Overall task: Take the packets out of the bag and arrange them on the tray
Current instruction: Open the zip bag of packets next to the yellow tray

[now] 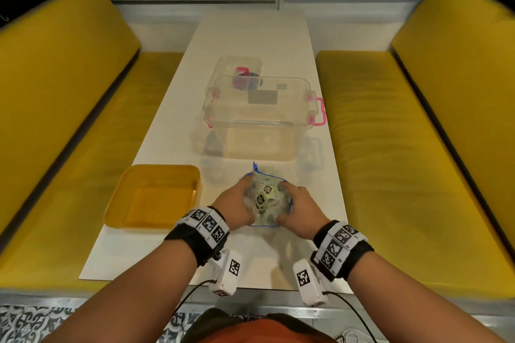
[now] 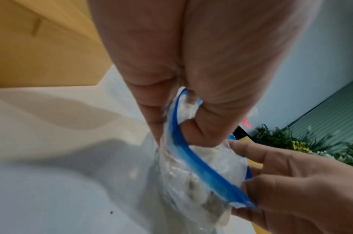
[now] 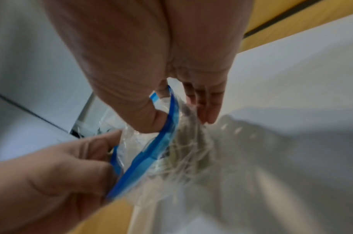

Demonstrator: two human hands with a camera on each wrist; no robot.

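A clear zip bag (image 1: 266, 199) with a blue seal strip (image 2: 193, 159) stands on the white table, its mouth spread wide. Inside lie several small packets (image 1: 264, 193) with dark printed squares. My left hand (image 1: 237, 203) grips the bag's left rim, thumb hooked inside the seal (image 2: 193, 131). My right hand (image 1: 299, 205) grips the right rim, thumb inside the strip (image 3: 151, 120). The yellow tray (image 1: 156, 195) sits just left of my left hand, with nothing in it.
A large clear bin (image 1: 262, 117) with pink latches stands beyond the bag, a smaller clear box (image 1: 239, 69) behind it. Yellow bench cushions (image 1: 69, 120) flank the narrow table (image 1: 250, 36) on both sides.
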